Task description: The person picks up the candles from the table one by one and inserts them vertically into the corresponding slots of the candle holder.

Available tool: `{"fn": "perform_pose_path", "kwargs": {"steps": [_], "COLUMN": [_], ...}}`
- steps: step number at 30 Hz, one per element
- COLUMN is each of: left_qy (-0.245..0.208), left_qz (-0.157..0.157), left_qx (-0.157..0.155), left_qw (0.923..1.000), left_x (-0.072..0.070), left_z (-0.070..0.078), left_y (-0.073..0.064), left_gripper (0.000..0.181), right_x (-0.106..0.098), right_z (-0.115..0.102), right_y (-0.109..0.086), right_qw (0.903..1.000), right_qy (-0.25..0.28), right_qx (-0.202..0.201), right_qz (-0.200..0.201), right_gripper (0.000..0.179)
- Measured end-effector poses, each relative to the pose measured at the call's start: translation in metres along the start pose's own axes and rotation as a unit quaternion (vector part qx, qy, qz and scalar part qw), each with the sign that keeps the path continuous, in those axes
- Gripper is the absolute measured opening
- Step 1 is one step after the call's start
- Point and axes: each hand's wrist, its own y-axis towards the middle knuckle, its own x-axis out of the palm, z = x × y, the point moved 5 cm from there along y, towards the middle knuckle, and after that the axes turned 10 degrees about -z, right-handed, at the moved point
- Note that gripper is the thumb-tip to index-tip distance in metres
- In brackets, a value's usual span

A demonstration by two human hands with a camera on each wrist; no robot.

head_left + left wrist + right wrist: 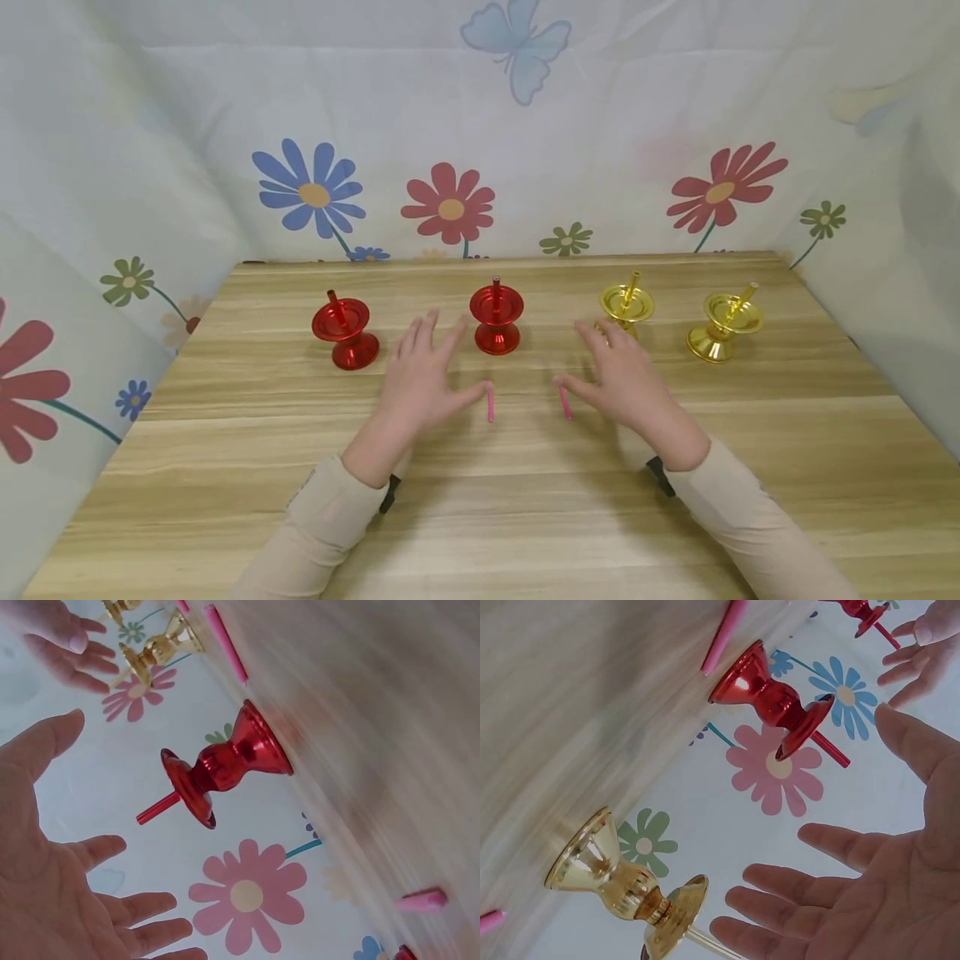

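My left hand hovers over the table with fingers spread, between two red candle holders. The left one stands upright; so does the middle one. On the right, my right hand hangs with straight fingers, partly covering a gold candle holder. Another gold candle holder stands farther right. Slim pink sticks lie on the wood; a second pink stick is near the right thumb. The left wrist view shows one more pink stick near the left holder. Both palms hold nothing.
The wood-grain table ends at a white cloth backdrop printed with flowers and a butterfly. Cloth also hangs along the left and right sides. Another pink stick lies near the gold holders in the right wrist view.
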Motion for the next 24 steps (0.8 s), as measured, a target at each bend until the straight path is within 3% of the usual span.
{"fn": "perform_pose_path", "kwargs": {"steps": [16, 24], "left_qy": [-0.055, -0.081], "left_qz": [0.046, 0.089], "left_qx": [-0.007, -0.033], "left_qw": [0.9974, 0.9923], "left_x": [-0.029, -0.052], "left_z": [-0.002, -0.019], "left_y": [-0.01, -0.017], "left_gripper": [0.086, 0.082], "right_x": [-0.012, -0.022], "right_z": [0.014, 0.015], "right_y": [-0.012, -0.015], "right_qw": [0.9993, 0.9991], "right_qy": [0.022, 0.012], "right_qx": [0.027, 0.037], "right_qz": [0.01, 0.014], "right_gripper": [0.067, 0.064]}}
